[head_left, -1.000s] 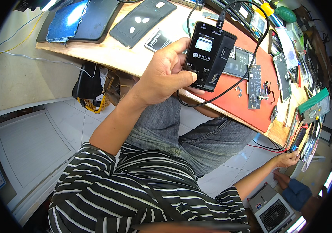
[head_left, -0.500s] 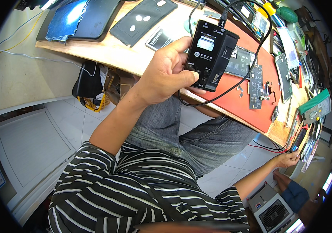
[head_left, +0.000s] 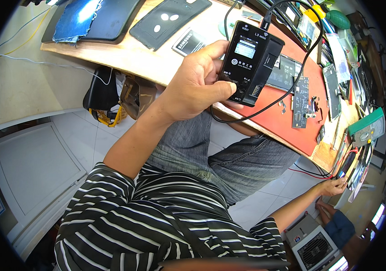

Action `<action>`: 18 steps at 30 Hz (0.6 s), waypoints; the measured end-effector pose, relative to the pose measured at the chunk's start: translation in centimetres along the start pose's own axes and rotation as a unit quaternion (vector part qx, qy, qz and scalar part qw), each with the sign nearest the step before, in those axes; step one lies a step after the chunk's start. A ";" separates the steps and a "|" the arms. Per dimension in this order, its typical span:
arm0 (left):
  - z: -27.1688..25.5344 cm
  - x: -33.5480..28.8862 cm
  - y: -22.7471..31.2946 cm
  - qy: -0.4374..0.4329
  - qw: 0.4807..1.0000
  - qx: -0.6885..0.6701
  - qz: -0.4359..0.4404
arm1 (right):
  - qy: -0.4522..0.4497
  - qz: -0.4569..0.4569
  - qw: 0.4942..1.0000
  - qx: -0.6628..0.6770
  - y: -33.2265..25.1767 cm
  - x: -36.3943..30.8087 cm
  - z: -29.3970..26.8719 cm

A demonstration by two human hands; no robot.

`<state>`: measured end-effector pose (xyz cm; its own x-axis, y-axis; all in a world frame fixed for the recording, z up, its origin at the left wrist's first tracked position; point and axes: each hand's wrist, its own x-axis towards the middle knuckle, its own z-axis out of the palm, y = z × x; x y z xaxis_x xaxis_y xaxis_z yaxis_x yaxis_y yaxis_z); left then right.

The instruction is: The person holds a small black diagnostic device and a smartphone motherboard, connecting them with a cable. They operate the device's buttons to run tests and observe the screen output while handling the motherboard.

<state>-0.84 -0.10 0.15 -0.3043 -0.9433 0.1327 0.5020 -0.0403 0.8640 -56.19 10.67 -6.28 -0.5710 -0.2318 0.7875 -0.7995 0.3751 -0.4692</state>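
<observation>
My left hand is closed around a black handheld electronic tester with a small lit screen, its thumb resting on the lower buttons. A black cable plugs into the tester's top and loops around its right side. My right hand is at the table's right edge, fingers pinched together beside a dark slim object and red and black wires. What those fingers hold is too small to make out. Beyond the tester, a green-black circuit board and an opened phone lie on an orange-red mat.
A grey phone back cover and a phone battery lie on the wooden table. At far left is a blue cloth on a dark case. Tools crowd the right side, near an analog multimeter. Another person's legs show lower right.
The tester and my left hand have shifted slightly to the right, with the hand still gripping it. My right hand has moved only slightly.
</observation>
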 end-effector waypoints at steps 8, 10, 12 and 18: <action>0.1 -0.1 0.3 -0.005 1.000 -0.017 -0.022 | 0.006 0.008 1.000 0.016 0.6 0.1 0.2; 0.1 -0.1 0.3 -0.007 1.000 -0.015 -0.014 | 0.009 0.004 1.000 0.014 0.9 0.2 0.2; 0.1 -0.1 0.3 -0.006 1.000 -0.017 -0.013 | 0.009 0.009 1.000 0.004 1.2 0.3 0.3; 0.0 -0.1 0.1 -0.005 1.000 -0.010 -0.005 | 0.010 0.007 1.000 0.027 1.3 0.2 0.3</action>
<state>-0.77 -0.05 0.23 -0.3180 -0.9393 0.1287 0.5153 -0.0573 0.8551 -57.44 10.81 -6.85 -0.5791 -0.2089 0.7880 -0.8004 0.3291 -0.5010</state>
